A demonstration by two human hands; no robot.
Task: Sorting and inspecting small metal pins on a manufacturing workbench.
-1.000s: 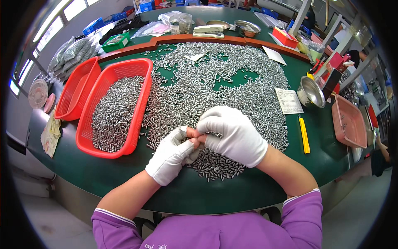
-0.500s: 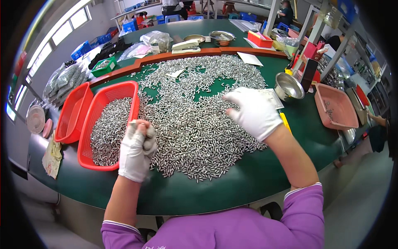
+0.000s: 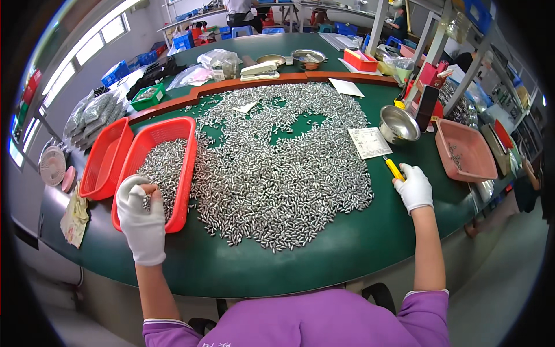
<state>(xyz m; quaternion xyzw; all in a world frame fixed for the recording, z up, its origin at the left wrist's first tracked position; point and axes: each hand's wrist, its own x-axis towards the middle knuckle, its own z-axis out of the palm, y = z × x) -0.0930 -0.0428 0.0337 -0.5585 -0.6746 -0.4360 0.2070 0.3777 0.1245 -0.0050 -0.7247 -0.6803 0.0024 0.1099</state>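
A wide heap of small silvery metal pieces lies spread on the green table. My left hand, in a white glove with bare fingertips, is over the near left part of a red plastic basket that holds more of these pieces. Its fingers are curled in, and what they hold, if anything, is hidden. To the right of the heap, my gloved right hand has thumb and fingers closed around the near end of a yellow utility knife, which points away toward a printed paper slip.
A second red basket stands left of the first. On the right are a metal bowl, an upright dark phone and a pink tub. A brown wooden strip borders the heap's far side. A stapler sits beyond it.
My left hand has moved left from the basket's right side to over its near left part. My right hand has left the heap and come back to the right, onto the utility knife.
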